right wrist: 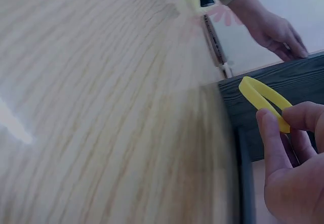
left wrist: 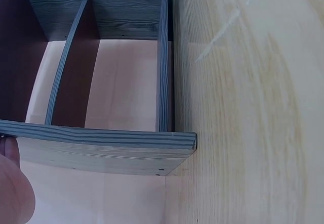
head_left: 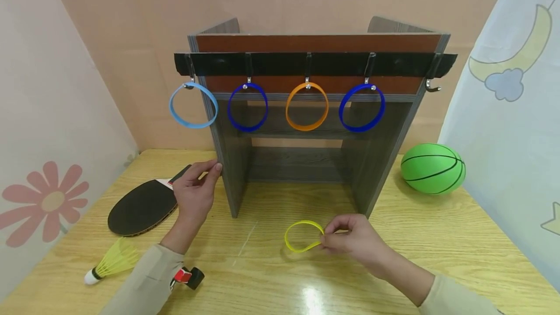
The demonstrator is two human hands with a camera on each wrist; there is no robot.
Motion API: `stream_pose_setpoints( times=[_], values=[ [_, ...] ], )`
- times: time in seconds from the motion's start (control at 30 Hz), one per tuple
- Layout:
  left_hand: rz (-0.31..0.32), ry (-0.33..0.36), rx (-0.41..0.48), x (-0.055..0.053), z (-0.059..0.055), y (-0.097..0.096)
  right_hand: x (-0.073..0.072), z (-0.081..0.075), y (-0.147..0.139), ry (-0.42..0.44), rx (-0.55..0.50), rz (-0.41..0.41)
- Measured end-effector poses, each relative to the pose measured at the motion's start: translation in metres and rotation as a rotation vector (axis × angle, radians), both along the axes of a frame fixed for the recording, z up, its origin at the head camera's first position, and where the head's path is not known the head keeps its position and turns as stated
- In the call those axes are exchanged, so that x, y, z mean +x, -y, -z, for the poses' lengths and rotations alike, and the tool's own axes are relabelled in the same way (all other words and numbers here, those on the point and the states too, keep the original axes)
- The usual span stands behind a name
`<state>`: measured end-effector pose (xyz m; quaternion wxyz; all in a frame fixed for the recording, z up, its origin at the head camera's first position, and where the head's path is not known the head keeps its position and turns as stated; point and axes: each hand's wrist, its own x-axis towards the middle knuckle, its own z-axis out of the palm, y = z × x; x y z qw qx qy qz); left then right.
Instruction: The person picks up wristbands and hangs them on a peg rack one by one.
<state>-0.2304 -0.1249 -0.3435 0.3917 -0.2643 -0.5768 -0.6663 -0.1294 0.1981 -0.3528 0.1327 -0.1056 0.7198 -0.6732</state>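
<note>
My right hand (head_left: 356, 239) pinches a yellow ring (head_left: 288, 244) between thumb and fingers, low over the table in front of the wooden shelf. In the right wrist view, the yellow ring (right wrist: 253, 96) stands out from the fingertips. At the left side panel of the grey wooden shelf (head_left: 227, 174), my left hand (head_left: 194, 191) holds the front edge with thumb and fingers. A light blue ring (head_left: 171, 111), a dark blue ring (head_left: 229, 115), an orange ring (head_left: 287, 113) and another dark blue ring (head_left: 380, 113) hang from hooks on the black strip (head_left: 280, 64).
At the strip's right end, a metal hook (head_left: 433, 87) bears no ring. A black table tennis bat (head_left: 140, 208) and a yellow shuttlecock (head_left: 115, 259) lie left on the wooden table (head_left: 245, 281). On the right sits a green ball (head_left: 433, 169).
</note>
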Motion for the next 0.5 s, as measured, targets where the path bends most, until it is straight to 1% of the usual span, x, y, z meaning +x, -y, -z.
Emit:
stream_pose_setpoints(
  times=[0.2,0.4,0.5],
  values=[
    [0.012,-0.002,0.018,0.001,-0.001,-0.001,0.006,-0.013,-0.016,-0.081,-0.066,0.026],
    [0.005,0.003,0.005,0.0,-0.001,-0.001,0.008,-0.024,-0.03,-0.16,-0.117,0.106],
    [0.007,0.006,0.003,0.0,-0.001,-0.001,0.009,-0.028,-0.035,-0.191,-0.152,0.134]
  ],
)
